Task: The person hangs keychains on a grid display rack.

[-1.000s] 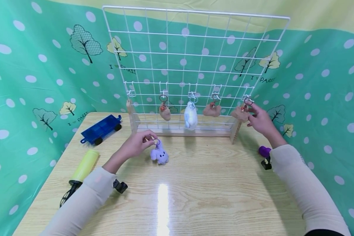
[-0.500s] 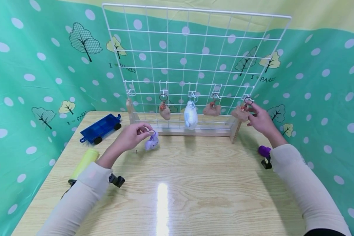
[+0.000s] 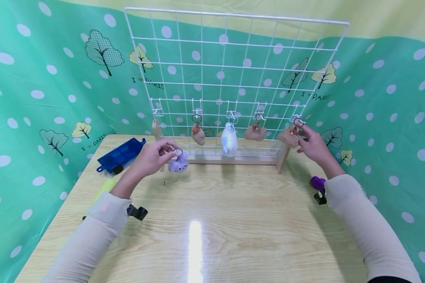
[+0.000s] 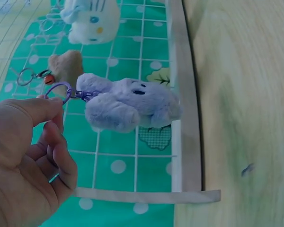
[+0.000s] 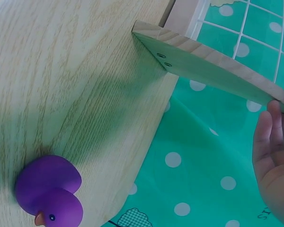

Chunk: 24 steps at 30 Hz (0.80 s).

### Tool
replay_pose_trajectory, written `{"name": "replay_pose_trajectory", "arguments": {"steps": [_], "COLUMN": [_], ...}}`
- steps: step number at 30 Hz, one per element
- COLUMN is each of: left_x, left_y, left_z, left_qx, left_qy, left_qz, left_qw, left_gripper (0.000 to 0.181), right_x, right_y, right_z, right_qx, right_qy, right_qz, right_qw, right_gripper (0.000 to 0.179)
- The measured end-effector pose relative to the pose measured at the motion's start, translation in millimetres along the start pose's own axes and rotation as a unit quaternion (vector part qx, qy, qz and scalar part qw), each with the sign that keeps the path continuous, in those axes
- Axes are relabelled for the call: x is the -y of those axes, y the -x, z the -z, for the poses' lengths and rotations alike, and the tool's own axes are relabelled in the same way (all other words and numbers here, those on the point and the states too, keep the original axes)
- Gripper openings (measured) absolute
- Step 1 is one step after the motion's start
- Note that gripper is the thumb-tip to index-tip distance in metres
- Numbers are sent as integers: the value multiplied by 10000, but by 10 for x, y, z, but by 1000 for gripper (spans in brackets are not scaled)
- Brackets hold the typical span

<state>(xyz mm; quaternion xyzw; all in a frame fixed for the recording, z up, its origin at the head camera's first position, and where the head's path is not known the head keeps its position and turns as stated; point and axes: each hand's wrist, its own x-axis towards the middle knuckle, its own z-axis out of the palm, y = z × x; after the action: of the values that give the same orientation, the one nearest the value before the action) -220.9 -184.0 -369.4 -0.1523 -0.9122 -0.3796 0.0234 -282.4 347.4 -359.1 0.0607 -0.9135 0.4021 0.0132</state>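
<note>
My left hand (image 3: 152, 157) pinches the purple ring of a lavender plush keychain (image 3: 178, 163), which dangles in front of the grid's lower left. In the left wrist view the plush (image 4: 132, 101) shows fluffy ears and dark eyes. My right hand (image 3: 313, 143) holds a brown plush keychain (image 3: 288, 137) by its ring at the rightmost hook; the right wrist view shows only my fingers (image 5: 263, 127) near the wooden side foot. Two more brown plush keychains (image 3: 198, 135) (image 3: 255, 133) and a white-and-blue one (image 3: 229, 139) hang between my hands. The leftmost hook (image 3: 157, 112) holds nothing.
The white wire grid (image 3: 224, 83) stands on a wooden base (image 3: 233, 160) at the table's back. A blue toy trailer (image 3: 120, 155) and a yellow cylinder (image 3: 104, 188), partly behind my left arm, lie left. A purple rubber duck (image 5: 49, 187) sits near my right wrist.
My left hand has moved up, back and left with the lavender keychain, closer to the grid's left foot. My right hand has stayed in place.
</note>
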Motion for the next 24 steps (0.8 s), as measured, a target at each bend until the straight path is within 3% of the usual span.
{"name": "replay_pose_trajectory", "arguments": {"steps": [14, 24], "left_x": [-14, -99], "left_y": [9, -16], "left_z": [273, 464], "left_qx": [-505, -1253], "left_qy": [-149, 70], "left_qz": [-151, -310], "left_qw": [9985, 9916], "left_gripper": [19, 20], "right_x": [-15, 0], "right_y": [12, 9], "right_z": [-15, -13], "right_qx": [-26, -8], "right_qy": [-5, -31], "right_qz": [78, 92], "right_qw": [10000, 10000], "right_gripper": [63, 61]}}
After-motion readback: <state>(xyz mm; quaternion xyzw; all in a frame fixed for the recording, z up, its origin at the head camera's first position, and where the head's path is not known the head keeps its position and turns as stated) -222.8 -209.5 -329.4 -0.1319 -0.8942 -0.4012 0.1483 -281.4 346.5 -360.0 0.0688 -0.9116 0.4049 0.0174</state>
